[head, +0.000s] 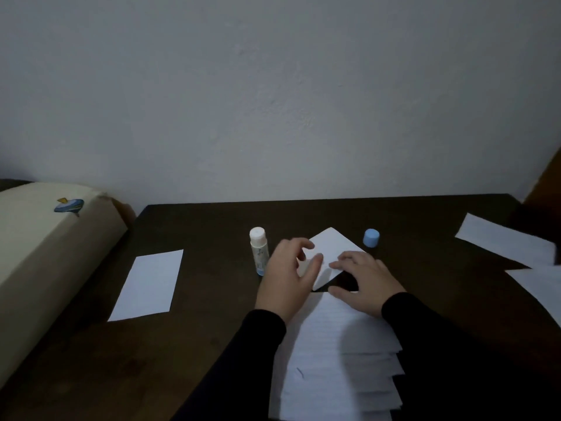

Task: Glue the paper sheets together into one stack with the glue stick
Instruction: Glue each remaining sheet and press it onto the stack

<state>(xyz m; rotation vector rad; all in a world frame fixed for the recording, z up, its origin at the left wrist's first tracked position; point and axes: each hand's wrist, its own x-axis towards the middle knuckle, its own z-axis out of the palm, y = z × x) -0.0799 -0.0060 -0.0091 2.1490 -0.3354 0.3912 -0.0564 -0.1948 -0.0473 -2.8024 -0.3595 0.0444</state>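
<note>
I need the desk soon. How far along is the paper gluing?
Partly done. The glue stick stands uncapped, its blue cap set aside. Both hands are on a small sheet at the far end of the fanned stack. Loose sheets remain: one at left, more at right.

Dark wooden surface (188, 344), pale plastered wall (273, 101) rising behind the surface, beige box (45, 262) at the surface's left edge, blue-and-yellow sticker (69, 205) on the box's top
</note>
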